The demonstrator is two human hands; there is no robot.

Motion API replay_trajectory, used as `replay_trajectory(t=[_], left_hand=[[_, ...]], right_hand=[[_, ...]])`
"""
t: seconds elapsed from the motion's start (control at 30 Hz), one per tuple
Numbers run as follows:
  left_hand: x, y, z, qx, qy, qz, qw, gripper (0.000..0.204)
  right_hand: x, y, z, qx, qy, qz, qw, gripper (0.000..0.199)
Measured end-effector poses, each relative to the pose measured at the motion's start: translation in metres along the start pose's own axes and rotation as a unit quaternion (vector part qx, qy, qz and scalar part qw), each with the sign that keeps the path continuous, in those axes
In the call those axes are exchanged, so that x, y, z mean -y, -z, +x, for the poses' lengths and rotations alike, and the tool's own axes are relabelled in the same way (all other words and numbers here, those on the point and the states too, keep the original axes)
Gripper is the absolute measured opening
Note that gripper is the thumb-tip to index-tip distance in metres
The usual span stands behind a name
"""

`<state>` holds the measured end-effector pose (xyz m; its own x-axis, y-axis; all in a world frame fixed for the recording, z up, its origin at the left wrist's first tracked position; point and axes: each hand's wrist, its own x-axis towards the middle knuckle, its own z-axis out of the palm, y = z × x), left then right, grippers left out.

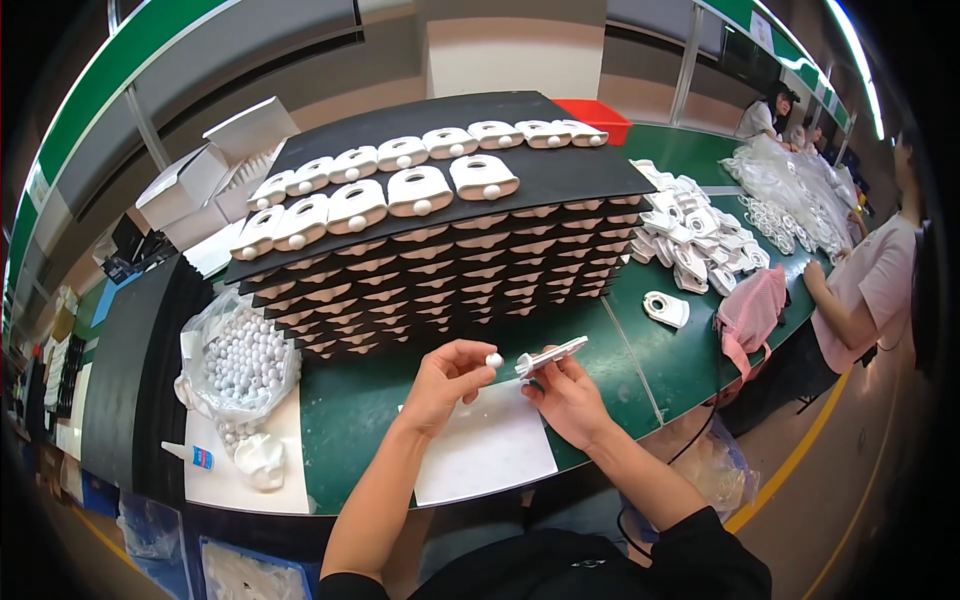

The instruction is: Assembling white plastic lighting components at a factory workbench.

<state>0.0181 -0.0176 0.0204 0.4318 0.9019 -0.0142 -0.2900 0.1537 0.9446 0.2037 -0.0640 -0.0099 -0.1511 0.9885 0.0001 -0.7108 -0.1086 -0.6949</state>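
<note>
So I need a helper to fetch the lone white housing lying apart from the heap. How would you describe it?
Start at the green table and find the heap of white housings on its right side. Just below that heap, beside the pink bag, lies a single white housing. It alone lies flat by itself, showing a round hole.

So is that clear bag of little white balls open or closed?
Open. The clear bag has its mouth spread wide, the small white balls lie exposed inside, and a few have spilled onto the white sheet below it.

Small white ball (493, 359), round, pinched at fingertips just left of white plastic part (551, 355). Part is flat, elongated, held edge-on & tilted, above green bench w/ white sheet.
</note>
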Motion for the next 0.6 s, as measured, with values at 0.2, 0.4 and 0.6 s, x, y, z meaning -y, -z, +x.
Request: replay_trajectory(t=[0.2, 0.4, 0.6], left_hand=[[-0.0039, -0.0048, -0.0018, 0.036, 0.009, 0.044, 0.998, 0.026], [-0.0007, -0.0056, -0.0014, 0.038, -0.001, 0.056, 0.998, 0.024], [0.0027, -0.0043, -0.0012, 0.041, -0.031, 0.076, 0.996, 0.022]], right_hand=[[0.0013, -0.0007, 0.0003, 0.002, 0.002, 0.008, 1.0, 0.015], [0.0014, -0.0051, -0.0011, 0.006, 0.019, -0.004, 1.0, 0.015], [0.001, -0.006, -0.0009, 0.012, 0.02, -0.022, 0.999, 0.015]])
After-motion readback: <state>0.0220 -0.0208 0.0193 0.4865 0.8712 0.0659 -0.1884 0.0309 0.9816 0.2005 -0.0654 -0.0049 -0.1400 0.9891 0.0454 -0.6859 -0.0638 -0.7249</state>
